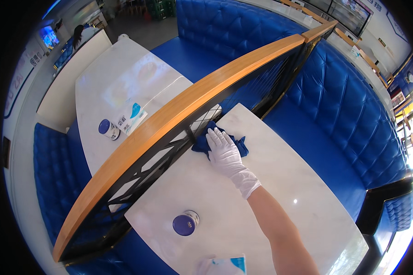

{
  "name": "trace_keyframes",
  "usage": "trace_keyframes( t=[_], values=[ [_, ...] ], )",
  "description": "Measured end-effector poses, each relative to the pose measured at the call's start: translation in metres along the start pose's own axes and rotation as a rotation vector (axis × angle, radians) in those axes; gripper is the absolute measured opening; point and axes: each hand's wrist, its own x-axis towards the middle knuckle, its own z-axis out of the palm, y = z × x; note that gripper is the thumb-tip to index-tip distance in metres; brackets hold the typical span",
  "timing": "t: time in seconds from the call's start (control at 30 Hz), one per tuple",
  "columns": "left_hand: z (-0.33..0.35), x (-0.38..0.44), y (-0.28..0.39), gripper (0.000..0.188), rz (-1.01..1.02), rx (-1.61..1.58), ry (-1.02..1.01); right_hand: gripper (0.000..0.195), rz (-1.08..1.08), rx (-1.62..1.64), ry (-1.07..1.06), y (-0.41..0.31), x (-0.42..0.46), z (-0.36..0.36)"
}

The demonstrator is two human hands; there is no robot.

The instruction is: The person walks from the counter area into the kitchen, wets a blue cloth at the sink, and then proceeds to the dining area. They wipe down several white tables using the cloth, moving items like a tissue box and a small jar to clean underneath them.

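Observation:
My right hand [223, 153], in a white glove, presses a crumpled dark blue cloth [241, 146] onto the pale marble-look tabletop [206, 192]. The cloth lies at the table's far edge, against the divider, and part of it is hidden under the fingers. Nearer to me stands a jar with a purple-blue lid [184, 225]. At the bottom rim of the view is a white and teal packet [239, 264], partly cut off. A blurred pale shape sits at its left side; I cannot tell whether it is my gloved left hand.
A divider with a wooden top rail [179, 106] and black metal lattice borders the table. Beyond it, another table [99, 89] holds a lidded jar [109, 129] and a packet [132, 120]. Tufted blue bench seats [344, 103] flank the tables. A person [84, 34] sits far left.

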Motion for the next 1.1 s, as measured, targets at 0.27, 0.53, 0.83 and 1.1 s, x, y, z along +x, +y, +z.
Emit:
trace_keyframes(
  t=[0.27, 0.53, 0.83, 1.1],
  values=[
    [-0.106, -0.052, -0.05, 0.06, -0.07, -0.75, 0.956, 0.055, -0.409, 0.321, -0.107, -0.078, -0.159, -0.044],
    [-0.158, -0.032, -0.026, 0.064, 0.11, -0.336, 0.91, 0.044, 0.588, 1.013, -0.246, -0.038, -0.143, -0.117],
    [-0.18, -0.079, -0.047, 0.085, 0.016, -0.216, 0.841, 0.046, 0.189, 0.111, 0.241, 0.03, -0.021, -0.019],
    [-0.166, -0.049, -0.023, 0.085, 0.155, -0.244, 0.81, 0.046, -0.286, 0.33, 0.176, -0.106, -0.039, 0.04]
  ],
)
